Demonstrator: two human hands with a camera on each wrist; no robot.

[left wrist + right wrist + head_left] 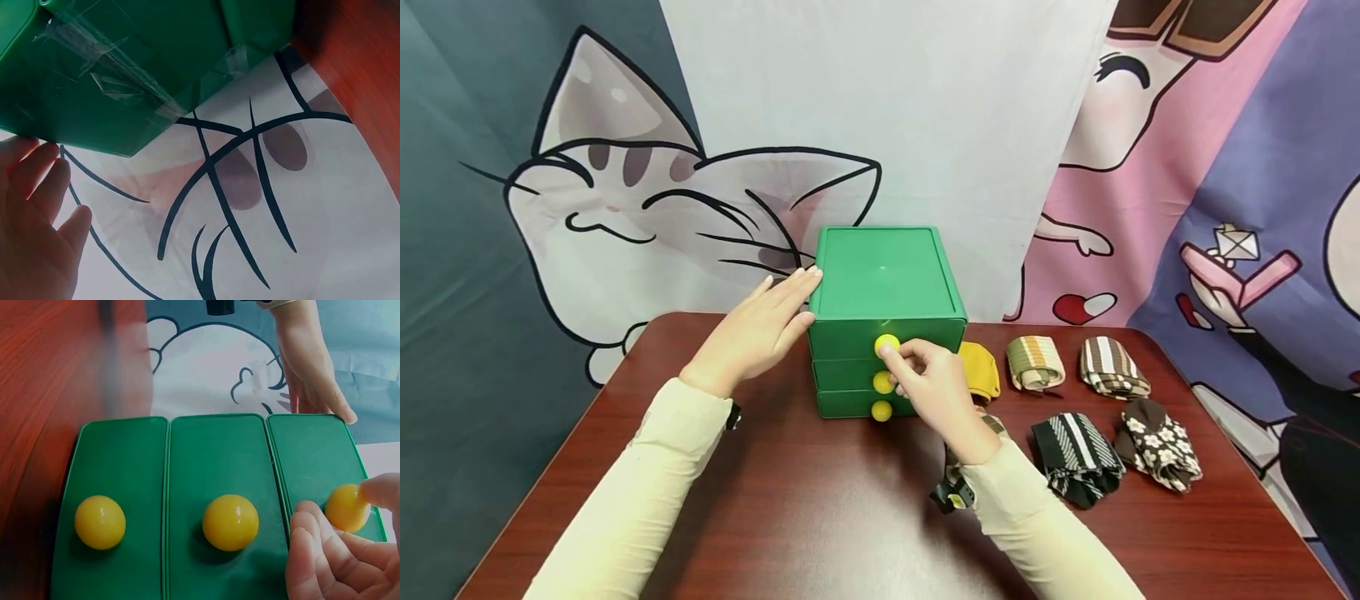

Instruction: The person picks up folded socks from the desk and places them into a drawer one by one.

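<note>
In the head view, the green cabinet (880,271) stands on your reddish surface (775,508), socks (1077,450) right of it, cartoon cloth (895,100) behind; your left hand (748,337), fingers straight, touches its left side. Left wrist: clear tape (128,84) crosses that side. Right wrist: your right hand (350,565) pinches the cabinet's top knob (345,509), its lower knobs (230,522) free.

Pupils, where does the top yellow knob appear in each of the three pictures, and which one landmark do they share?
Head: the top yellow knob is just below the picture's centre, pinched by the right hand.
Left wrist: not in it.
Right wrist: near the right edge, below mid-height, with the other two yellow knobs to its left.
Shared landmark: the green drawer box, visible in all three.
</note>
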